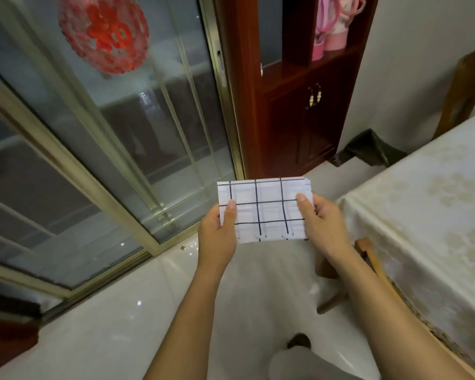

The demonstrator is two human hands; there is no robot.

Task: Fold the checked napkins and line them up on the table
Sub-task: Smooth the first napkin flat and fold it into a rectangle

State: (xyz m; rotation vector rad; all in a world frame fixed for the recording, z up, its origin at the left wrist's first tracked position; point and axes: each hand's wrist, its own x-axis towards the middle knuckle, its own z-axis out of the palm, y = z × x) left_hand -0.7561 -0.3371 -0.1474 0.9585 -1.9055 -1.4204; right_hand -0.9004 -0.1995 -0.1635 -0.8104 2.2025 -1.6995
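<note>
I hold a folded white napkin with black checks (pixel 266 209) in the air in front of me, above the floor. My left hand (pixel 220 231) grips its left edge with the thumb on top. My right hand (pixel 317 218) grips its right edge the same way. The napkin is a flat rectangle of several layers. The table (pixel 428 204), covered with a cream flowered cloth, stands to my right; no napkin shows on the part in view.
A glass sliding door (pixel 107 149) with a red paper decoration fills the left. A dark wooden cabinet (pixel 299 91) stands ahead. A wooden stool (pixel 340 272) sits beside the table, a wooden chair (pixel 466 89) behind it. The floor (pixel 137 325) is glossy white tile.
</note>
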